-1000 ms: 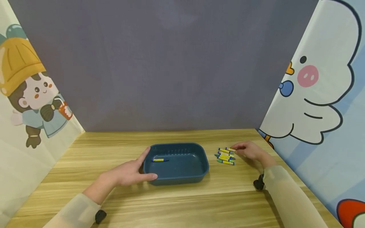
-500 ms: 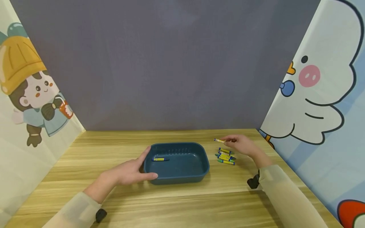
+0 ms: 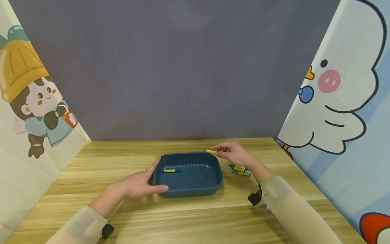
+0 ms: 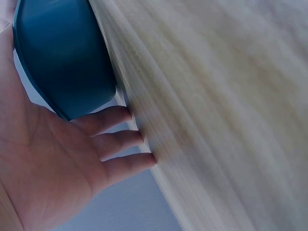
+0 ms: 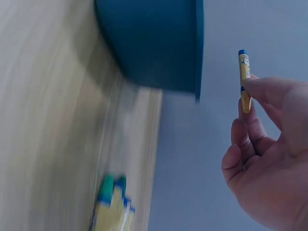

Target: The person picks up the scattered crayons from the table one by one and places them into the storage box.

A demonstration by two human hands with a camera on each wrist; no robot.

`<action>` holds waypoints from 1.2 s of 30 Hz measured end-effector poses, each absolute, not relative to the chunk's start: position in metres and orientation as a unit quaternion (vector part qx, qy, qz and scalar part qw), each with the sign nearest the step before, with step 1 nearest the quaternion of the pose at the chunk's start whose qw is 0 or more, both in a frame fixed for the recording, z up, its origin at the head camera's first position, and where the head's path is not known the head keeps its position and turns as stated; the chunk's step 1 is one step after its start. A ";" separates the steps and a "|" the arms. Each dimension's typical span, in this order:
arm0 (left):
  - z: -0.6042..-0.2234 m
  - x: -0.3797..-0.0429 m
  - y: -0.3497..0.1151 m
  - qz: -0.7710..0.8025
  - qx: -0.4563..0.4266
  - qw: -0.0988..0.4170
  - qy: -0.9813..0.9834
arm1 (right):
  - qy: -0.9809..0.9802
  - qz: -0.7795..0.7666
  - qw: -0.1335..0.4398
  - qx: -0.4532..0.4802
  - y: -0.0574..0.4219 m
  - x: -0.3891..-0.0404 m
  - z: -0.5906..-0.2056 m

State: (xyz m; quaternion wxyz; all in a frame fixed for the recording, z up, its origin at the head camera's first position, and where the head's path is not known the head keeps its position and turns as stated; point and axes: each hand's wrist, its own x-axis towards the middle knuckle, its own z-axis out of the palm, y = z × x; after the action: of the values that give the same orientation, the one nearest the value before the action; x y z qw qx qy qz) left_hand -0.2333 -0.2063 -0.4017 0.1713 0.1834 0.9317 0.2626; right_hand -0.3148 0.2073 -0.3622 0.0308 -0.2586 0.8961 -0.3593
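Between thumb and fingertips, my right hand (image 3: 236, 154) pinches a yellow crayon (image 5: 244, 72) with blue bands. In the head view, the crayon overlaps the back right rim of a dark blue plastic tray (image 3: 192, 193). At the tray's left end rests my left hand (image 3: 137, 184), thumb at the front rim and index finger at the back left corner. The left wrist view shows its other fingers (image 4: 122, 168) straight, tips down at the table. Inside the tray lies one dark blue crayon (image 3: 171, 171). Several crayons (image 3: 240, 173) lie right of the tray, partly hidden by my right hand.
A wood-grain table (image 3: 195, 220) carries everything. Behind it rises a grey panel (image 3: 182, 74). Cartoon-printed panels stand at the left (image 3: 39, 112) and right (image 3: 341, 118) sides.
My right hand has lifted the yellow crayon from the pile and carried it left to the tray's back right corner. My left hand and the tray have stayed put.
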 end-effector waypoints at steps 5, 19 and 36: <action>-0.403 -0.234 -0.207 0.265 0.185 0.172 0.930 | 0.884 -0.368 0.041 -0.286 0.177 -0.305 -0.364; -0.404 -0.234 -0.206 0.262 0.184 0.161 0.934 | 0.884 -0.335 0.066 -0.320 0.110 -0.289 -0.389; -0.404 -0.235 -0.209 0.268 0.184 0.167 0.931 | 0.900 -0.305 0.083 -0.301 0.051 -0.302 -0.407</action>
State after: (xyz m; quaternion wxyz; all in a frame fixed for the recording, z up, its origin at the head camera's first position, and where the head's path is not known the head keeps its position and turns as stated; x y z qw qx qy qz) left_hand -0.2352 -0.2091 -0.4038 0.1673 0.1845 0.9305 0.2685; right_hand -0.3018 0.0514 -0.4065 0.0831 -0.3010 0.8997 -0.3050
